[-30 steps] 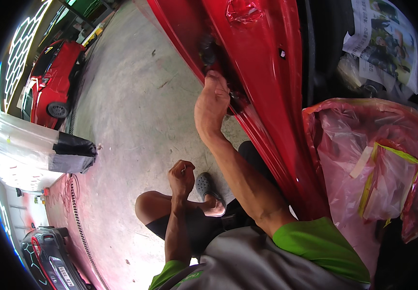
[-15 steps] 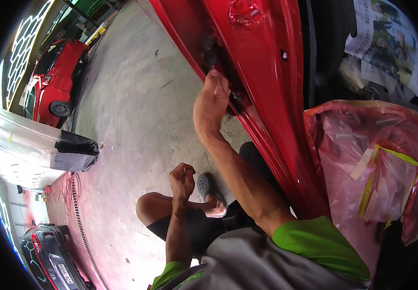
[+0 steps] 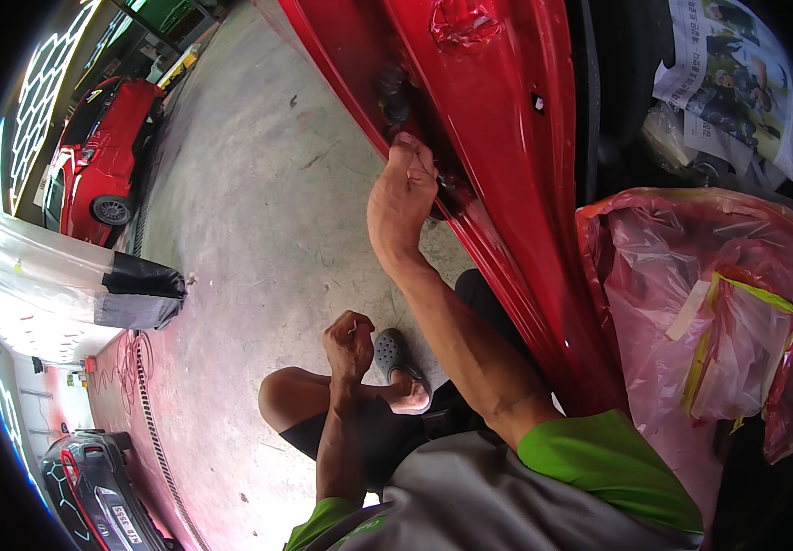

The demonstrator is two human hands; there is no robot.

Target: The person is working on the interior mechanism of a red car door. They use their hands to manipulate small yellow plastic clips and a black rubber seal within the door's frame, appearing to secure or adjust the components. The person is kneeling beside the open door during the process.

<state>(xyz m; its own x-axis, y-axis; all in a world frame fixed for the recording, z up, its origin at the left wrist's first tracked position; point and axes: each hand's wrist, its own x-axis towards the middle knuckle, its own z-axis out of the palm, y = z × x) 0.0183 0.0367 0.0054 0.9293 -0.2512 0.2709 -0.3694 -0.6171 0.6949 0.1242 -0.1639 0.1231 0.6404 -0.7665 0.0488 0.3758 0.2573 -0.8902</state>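
My right hand [image 3: 401, 197] reaches up to the red painted car body frame [image 3: 507, 184], its fingers pinched together at the inner edge of the door opening. Just beyond the fingertips is a black ribbed rubber boot [image 3: 395, 96] in the dark recess. What the pinch holds, if anything, is hidden. My left hand [image 3: 349, 344] is curled closed above my bent knee, apart from the car. A small pale bit shows at its fingers, too small to name.
Pink-tinted plastic sheeting [image 3: 644, 275] with yellow tape hangs at the right, below a sheet of newspaper [image 3: 736, 83]. Across the concrete floor [image 3: 231, 202] stand a red car [image 3: 107, 151], a dark car [image 3: 94, 487] and a plastic curtain [image 3: 48, 266]. A red hose [image 3: 126, 367] lies near the drain grate.
The right hand stays at the same edge, with only a slight shift of its fingers. My left fist has turned a little, and a pale bit now shows at its fingers.
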